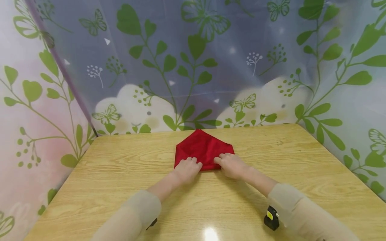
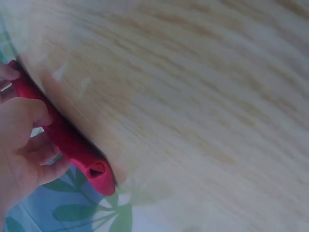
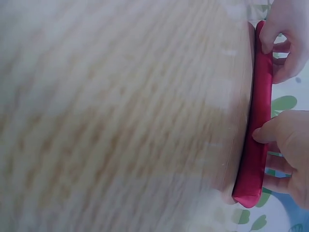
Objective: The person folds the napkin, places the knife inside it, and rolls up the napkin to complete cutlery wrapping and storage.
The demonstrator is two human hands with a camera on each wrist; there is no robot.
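Observation:
A red cloth [image 1: 201, 147] lies on the wooden table with a pointed corner toward the back wall and a thick, rolled near edge. My left hand [image 1: 187, 169] grips the left part of that edge, thumb in front and fingers over the top. At the right part, my right hand [image 1: 231, 165] holds the same edge between thumb and fingers. In the left wrist view the red cloth [image 2: 72, 140] shows an open, rolled end beside the left hand [image 2: 24, 145]. In the right wrist view both hands are along the red roll [image 3: 260, 96].
The wooden table [image 1: 120, 160] reaches back to a curtain [image 1: 169, 67] printed with green leaves and butterflies, which also hangs at both sides. A small black device [image 1: 271, 218] shows below the right sleeve [image 1: 301, 211]. Light glares on the near tabletop.

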